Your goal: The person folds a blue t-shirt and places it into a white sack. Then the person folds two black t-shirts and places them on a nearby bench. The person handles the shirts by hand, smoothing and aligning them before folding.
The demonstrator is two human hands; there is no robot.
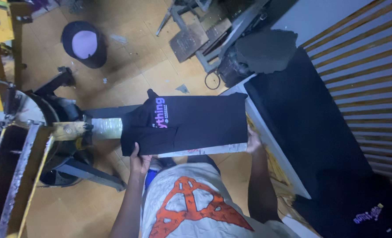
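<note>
A black T-shirt [191, 121] with a purple and white print lies stretched over a flat white platen [204, 150] on a press arm. My left hand [139, 162] grips the shirt's near left edge. My right hand [253, 142] holds the near right edge of the shirt and board. I wear a white shirt with an orange design [189, 207].
The printing press frame [24, 145] with yellow parts stands at left. A black cap [85, 44] lies on the tiled floor beyond. A long black-covered table [310, 128] runs along the right, with another printed black shirt [367, 213] on it and a slatted wall behind.
</note>
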